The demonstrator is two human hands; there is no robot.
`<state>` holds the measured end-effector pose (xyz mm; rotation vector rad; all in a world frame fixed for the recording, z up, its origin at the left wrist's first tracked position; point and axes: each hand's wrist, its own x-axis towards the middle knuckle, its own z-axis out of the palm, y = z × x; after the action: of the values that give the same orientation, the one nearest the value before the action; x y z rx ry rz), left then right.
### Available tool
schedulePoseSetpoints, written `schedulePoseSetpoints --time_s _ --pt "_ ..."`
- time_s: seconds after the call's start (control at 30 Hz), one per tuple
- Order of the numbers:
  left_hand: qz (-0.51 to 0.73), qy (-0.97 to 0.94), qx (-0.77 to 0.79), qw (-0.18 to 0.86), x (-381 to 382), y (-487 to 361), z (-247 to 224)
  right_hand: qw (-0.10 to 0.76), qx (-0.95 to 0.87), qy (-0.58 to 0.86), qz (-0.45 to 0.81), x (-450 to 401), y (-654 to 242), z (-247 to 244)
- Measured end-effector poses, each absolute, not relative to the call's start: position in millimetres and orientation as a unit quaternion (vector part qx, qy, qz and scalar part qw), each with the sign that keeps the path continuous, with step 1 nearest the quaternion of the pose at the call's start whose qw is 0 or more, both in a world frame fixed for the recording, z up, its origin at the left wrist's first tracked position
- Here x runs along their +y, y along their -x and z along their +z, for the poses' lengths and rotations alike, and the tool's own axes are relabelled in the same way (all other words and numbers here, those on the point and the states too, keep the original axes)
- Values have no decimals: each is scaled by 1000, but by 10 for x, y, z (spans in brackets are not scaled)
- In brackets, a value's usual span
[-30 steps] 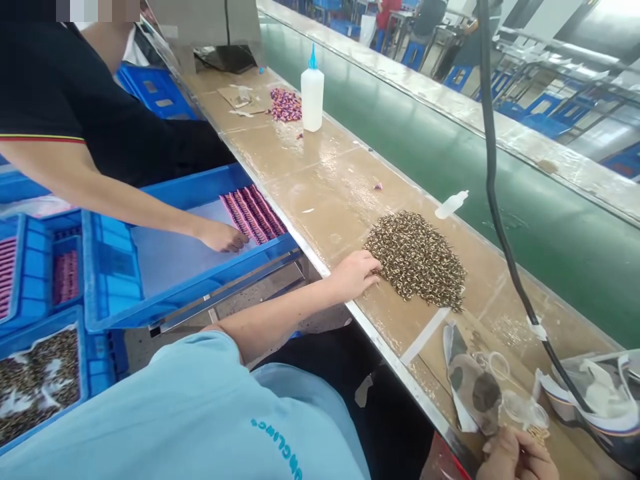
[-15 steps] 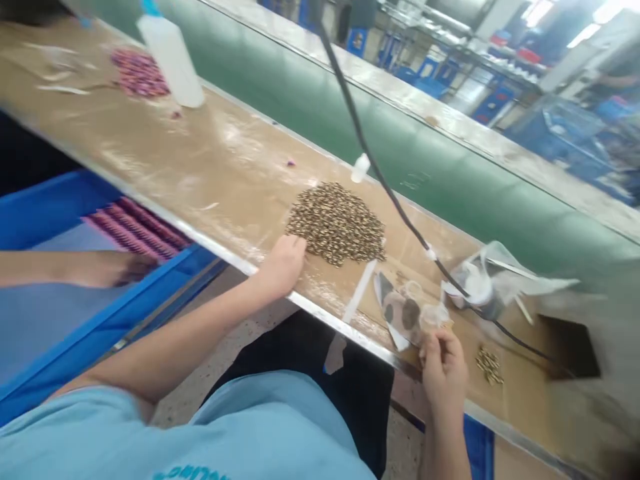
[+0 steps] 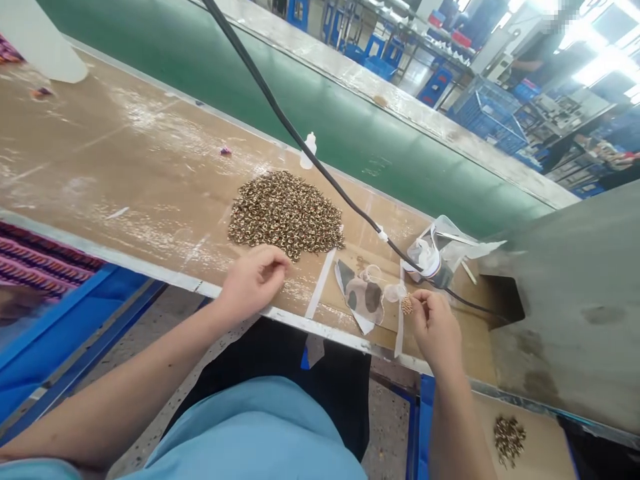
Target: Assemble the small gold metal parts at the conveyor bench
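A wide pile of small gold and dark pieces (image 3: 285, 212) lies on the brown cardboard-covered bench. At its front edge rests my left hand (image 3: 256, 279), fingers curled together; what they hold, if anything, is too small to name. My right hand (image 3: 436, 327) pinches a small tan beaded piece (image 3: 407, 305) beside a clear plastic cup (image 3: 394, 293). Between my hands lies a grey-spotted cloth (image 3: 365, 298) on white paper. A small white bottle (image 3: 309, 151) stands behind the pile.
A black cable (image 3: 300, 140) crosses above the bench. Behind my right hand sits a clear bag with a white roll (image 3: 425, 257). A grey metal housing (image 3: 575, 300) stands at right, a large white bottle (image 3: 43, 40) at upper left. Another small heap (image 3: 509, 440) lies lower right.
The view has shifted right, moving bench items leftward in the picture. The beaded piece now shows clearly at my right fingertips. The other person's arm at left has mostly left the view.
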<state>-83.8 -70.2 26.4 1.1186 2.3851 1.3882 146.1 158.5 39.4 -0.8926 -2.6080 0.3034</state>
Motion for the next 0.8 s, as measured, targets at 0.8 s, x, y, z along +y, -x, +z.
schedulePoseSetpoints --time_s 0.8 --pt "624 -301 581 427 -208 251 35 88 -973 98 -189 1757 -1277 620"
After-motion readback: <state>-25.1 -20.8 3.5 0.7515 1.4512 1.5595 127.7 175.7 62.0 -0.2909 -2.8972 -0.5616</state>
